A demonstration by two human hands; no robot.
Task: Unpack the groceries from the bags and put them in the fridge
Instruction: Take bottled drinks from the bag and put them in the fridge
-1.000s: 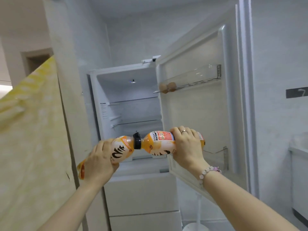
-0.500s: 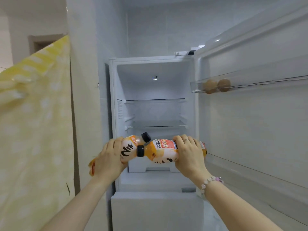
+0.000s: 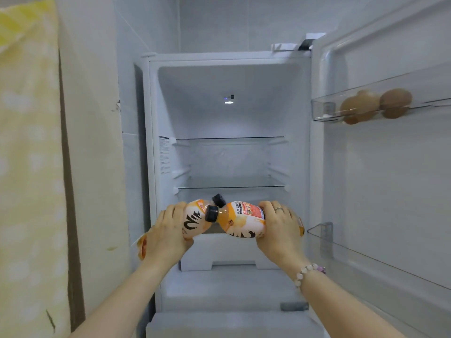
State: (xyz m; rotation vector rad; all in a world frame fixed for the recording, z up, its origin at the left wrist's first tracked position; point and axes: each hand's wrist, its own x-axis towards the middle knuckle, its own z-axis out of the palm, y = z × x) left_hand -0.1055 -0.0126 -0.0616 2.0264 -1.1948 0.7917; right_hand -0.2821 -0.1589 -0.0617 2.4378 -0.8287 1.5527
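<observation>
Head view: two small plastic bottles of orange juice are held up in front of the open fridge (image 3: 229,56), level with its lower glass shelf (image 3: 230,187). Each has a black screw cap and a pale wrapper with bold black lettering; the right bottle (image 3: 240,222) also shows a red-and-white printed panel. The left hand (image 3: 168,237) reaches forward on an outstretched forearm, its back to the camera and its fingers wrapped round the body of the left bottle (image 3: 195,219). The right hand (image 3: 280,230), wearing a ring (image 3: 278,209) and with a beaded bracelet (image 3: 308,273) at the wrist, has its fingers curled over the body of the right bottle. The left bottle's long axis slants from its orange base, which sticks out below and left of the knuckles, up to its cap beyond the fingertips, pointing up and right into the fridge. The right bottle lies almost level, its base just showing to the right of the fingers and its cap pointing left, overlapping the other bottle's neck so that the two cross there. Right of the right fingers and higher up, brown eggs (image 3: 375,106) sit in the clear door shelf (image 3: 319,111).
</observation>
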